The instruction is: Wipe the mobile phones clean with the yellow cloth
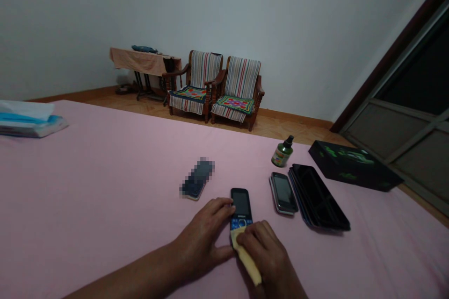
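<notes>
A black and blue keypad phone (241, 203) lies face up on the pink sheet (105, 187), its lower keys covered by a yellow cloth (248, 261). My left hand (201, 238) holds the phone's left edge with fingertips and thumb. My right hand (268, 254) is closed on the yellow cloth and presses it on the lower part of the phone. Up and to the left lies another phone (198, 178), partly pixelated.
Right of my hands are stacked small phones (283, 192), a pile of black tablets (321, 198), a green spray bottle (281, 153) and a black box (354, 166). A plastic-wrapped pack (31, 124) lies far left. Two chairs (236, 81) and a cloth-covered table (140, 60) stand beyond.
</notes>
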The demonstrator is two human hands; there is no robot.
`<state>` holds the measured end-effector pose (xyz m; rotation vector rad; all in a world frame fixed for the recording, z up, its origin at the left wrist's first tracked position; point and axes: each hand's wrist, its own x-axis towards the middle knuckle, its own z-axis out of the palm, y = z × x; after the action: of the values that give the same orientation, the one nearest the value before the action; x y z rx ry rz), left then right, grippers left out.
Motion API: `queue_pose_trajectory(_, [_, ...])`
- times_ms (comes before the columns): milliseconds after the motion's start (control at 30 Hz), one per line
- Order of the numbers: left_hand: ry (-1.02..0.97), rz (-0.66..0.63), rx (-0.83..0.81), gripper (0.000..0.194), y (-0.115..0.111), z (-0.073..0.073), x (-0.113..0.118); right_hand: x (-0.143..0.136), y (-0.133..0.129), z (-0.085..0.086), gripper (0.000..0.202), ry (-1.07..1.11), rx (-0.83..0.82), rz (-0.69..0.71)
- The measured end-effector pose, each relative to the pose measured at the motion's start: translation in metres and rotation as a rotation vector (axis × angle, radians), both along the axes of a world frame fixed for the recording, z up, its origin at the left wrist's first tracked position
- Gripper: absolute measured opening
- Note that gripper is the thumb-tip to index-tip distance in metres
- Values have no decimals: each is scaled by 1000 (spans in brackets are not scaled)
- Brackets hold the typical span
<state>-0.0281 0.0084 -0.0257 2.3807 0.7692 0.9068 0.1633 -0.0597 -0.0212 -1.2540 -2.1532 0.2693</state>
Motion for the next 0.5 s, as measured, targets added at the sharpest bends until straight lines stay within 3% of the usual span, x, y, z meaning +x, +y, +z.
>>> queue_pose_trajectory(100, [-9,-4,21,69,-1,0,1,-5,-1,-2,48,-65,15,6])
queue_pose_trajectory(367, [26,16,-19,75,0,-1,-2,1,-5,-9,35,-128,129,-192])
queue_pose_trajectory(500, [25,14,-26,78,0,-1,-2,9,-5,-13,34,-131,113,-211])
